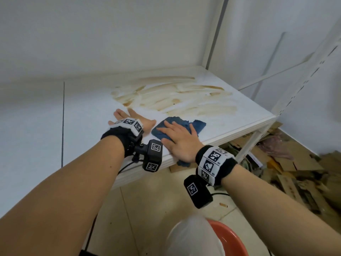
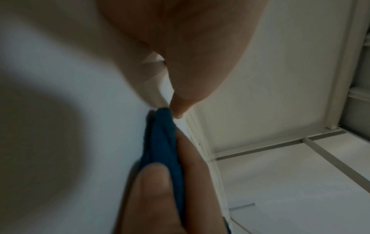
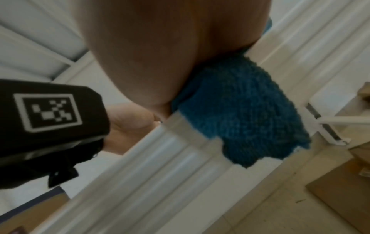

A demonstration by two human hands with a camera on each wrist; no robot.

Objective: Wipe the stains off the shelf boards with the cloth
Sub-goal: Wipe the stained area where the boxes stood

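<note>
Brown smeared stains [image 1: 184, 100] cover the far right part of the white shelf board [image 1: 88, 111]. A blue cloth [image 1: 197, 125] lies near the board's front edge, just short of the stains. My right hand [image 1: 177, 139] presses flat on it with straight fingers. In the right wrist view the cloth [image 3: 240, 110] hangs partly over the front edge under my palm [image 3: 160, 47]. My left hand [image 1: 127, 117] rests flat on the bare board left of the cloth. In the left wrist view its thumb [image 2: 180, 109] meets the edge of the cloth [image 2: 162, 142].
A shelf upright [image 1: 215, 34] stands at the back right corner, with walls close behind. Flattened cardboard [image 1: 295, 163] is piled on the floor under and right of the shelf. An orange basin [image 1: 228, 237] and a white rounded object [image 1: 191, 237] sit below me.
</note>
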